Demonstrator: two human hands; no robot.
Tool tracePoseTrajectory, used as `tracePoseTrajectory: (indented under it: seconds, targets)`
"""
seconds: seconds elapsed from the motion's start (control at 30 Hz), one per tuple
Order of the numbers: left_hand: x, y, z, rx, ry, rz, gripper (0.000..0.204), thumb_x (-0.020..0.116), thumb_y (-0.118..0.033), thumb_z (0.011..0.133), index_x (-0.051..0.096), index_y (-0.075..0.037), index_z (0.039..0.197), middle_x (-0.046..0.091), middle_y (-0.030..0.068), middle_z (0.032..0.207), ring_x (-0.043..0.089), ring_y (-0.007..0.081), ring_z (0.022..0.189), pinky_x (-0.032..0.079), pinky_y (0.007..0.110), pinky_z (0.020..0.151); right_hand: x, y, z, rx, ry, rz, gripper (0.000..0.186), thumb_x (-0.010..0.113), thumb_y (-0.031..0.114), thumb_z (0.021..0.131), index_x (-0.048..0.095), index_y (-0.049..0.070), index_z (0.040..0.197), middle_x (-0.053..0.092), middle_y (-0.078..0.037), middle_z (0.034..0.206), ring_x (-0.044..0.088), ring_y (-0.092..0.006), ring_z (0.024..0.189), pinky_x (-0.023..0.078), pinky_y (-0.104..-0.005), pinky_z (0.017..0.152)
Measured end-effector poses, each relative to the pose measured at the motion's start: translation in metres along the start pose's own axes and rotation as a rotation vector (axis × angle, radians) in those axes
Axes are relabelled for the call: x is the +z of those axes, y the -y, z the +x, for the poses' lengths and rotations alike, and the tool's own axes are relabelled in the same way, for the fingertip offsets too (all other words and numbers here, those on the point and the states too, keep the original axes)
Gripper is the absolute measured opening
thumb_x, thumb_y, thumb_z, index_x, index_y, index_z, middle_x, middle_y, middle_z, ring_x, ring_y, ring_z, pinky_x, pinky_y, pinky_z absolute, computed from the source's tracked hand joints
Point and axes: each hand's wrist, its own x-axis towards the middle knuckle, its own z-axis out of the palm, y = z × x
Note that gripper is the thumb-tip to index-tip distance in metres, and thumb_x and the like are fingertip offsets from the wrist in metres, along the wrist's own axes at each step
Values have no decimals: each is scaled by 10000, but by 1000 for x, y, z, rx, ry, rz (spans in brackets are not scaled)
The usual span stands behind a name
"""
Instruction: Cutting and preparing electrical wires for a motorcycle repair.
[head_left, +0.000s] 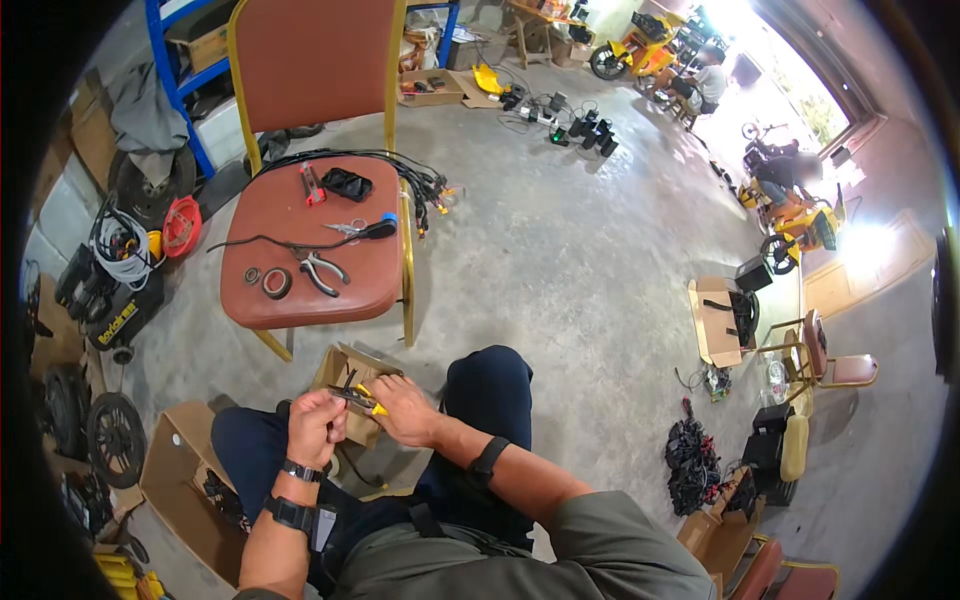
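Observation:
Above a small open cardboard box (338,368) between my knees, my hands meet at lap height. My right hand (408,408) is closed round a yellow-handled hand tool (372,398), pliers or cutters, its dark jaws pointing left. At those jaws my left hand (316,418) pinches a black cable (349,378), whose short end sticks up. On the chair seat (335,255) in front of me lie grey-handled pliers (325,272), two tape rolls (277,283), small scissors (345,229), a red utility knife (312,186), a black bundle (347,184) and a black lead with a plug-like end (376,230).
Black cables (415,172) hang over the chair's back part. A large cardboard box (185,470) stands at my left, beside wheels (116,440). To the right lie a black wire heap (692,455) and an open carton (715,322). Two people (705,82) sit near yellow scooters far right.

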Motion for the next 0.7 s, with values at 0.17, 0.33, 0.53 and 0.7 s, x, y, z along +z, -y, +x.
tracePoseTrajectory:
  seconds: [0.17,0.33,0.53,0.7]
  targets:
    - [-7,12,20,256,-225,567,166,616,-106,893,600,-8,760,555,-1,608,464,64,461,374,232,428,-2,4,1,150,42,68,310,566,226,877,493,15,1093,587,-219,1027,557,-398,999,420,-481,856]
    - [-31,30,38,582,-290,966,180,620,-88,881,606,7,729,537,-19,612,438,38,523,348,221,471,-3,9,4,296,182,125,317,550,258,908,476,14,1096,615,-247,943,580,-447,912,452,-508,770]
    - [-22,15,23,207,-205,414,125,618,-62,872,590,-24,755,503,-21,594,385,40,456,271,206,403,0,1,0,189,125,96,314,569,226,883,473,31,1109,604,-221,925,577,-415,919,432,-503,787]
    - [-7,2,5,194,-41,287,138,615,-61,872,551,-33,752,461,-11,568,354,50,411,255,204,371,-3,4,-1,-24,-85,67,332,587,186,855,477,45,1135,575,-184,1010,548,-368,1008,397,-460,862]
